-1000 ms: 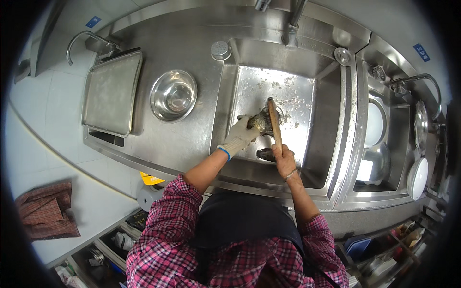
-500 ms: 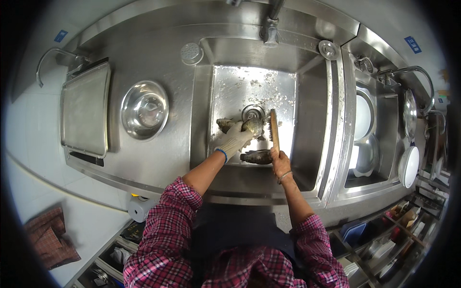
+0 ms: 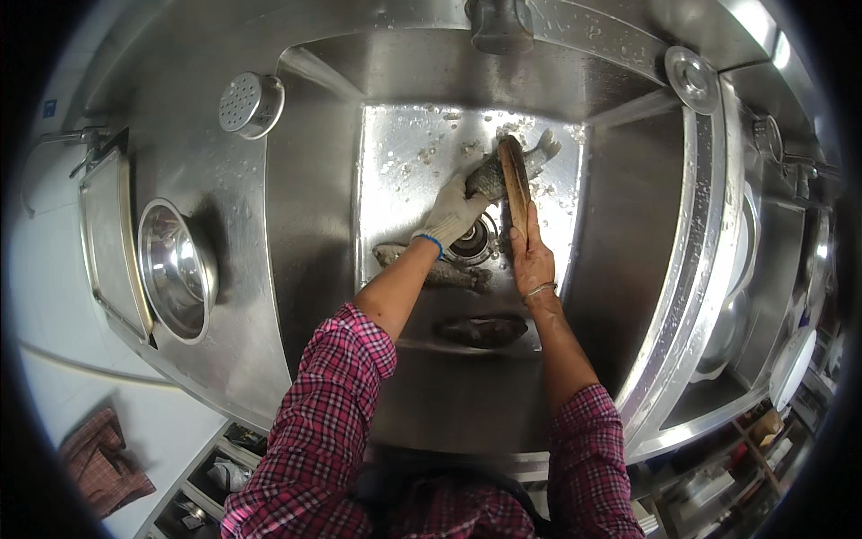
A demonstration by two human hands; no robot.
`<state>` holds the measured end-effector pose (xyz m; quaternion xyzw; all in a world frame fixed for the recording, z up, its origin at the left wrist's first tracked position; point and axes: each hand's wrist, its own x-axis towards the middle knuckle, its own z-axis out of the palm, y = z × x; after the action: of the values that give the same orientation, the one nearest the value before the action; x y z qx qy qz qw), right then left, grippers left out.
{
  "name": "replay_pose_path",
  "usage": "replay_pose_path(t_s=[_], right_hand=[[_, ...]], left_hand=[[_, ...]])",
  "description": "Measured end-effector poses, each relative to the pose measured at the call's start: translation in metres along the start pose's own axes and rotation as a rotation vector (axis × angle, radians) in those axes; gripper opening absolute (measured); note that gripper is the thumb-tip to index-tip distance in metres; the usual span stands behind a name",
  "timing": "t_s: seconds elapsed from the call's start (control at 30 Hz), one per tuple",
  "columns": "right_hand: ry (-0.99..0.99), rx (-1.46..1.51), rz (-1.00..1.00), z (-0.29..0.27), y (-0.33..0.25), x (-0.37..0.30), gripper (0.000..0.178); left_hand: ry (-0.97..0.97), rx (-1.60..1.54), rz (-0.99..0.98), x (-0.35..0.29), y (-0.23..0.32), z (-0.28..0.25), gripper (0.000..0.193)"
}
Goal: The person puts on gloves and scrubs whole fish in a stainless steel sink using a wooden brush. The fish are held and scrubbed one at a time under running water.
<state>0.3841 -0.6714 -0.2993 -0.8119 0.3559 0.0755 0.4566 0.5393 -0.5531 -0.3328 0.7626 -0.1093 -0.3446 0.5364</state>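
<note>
In the steel sink my left hand, in a white knit glove with a blue cuff, grips a dark scaly fish by its near end. The fish's tail points away to the far right. My bare right hand is closed round a wooden brush. The brush lies across the fish's body, its bristle side hidden from view. A second fish rests beside the drain, partly under my left forearm. Nearer to me lies a third, dark fish on the sink floor.
Loose scales are scattered over the sink floor. On the left counter stand a perforated metal strainer, a steel bowl and a shallow tray. A drain cover sits at the far right rim. A white plate leans beyond the right-hand sink.
My view has moved closer over the sink. Both hands have shifted toward its far side; the held fish now stretches away from me, and the brush has come from beside it onto it.
</note>
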Motion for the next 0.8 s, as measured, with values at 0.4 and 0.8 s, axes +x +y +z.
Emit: replay_pose_path(t_s=[0.4,0.8], right_hand=[[-0.007,0.294,0.011,0.003,-0.008,0.017,0.06],[-0.158,0.341,0.098,-0.011,-0.025,0.024,0.062]], left_hand=[[0.188,0.322,-0.047,0.013,0.014,-0.013,0.05],[0.301,0.365,-0.101,0.017,0.005,-0.001,0.052]])
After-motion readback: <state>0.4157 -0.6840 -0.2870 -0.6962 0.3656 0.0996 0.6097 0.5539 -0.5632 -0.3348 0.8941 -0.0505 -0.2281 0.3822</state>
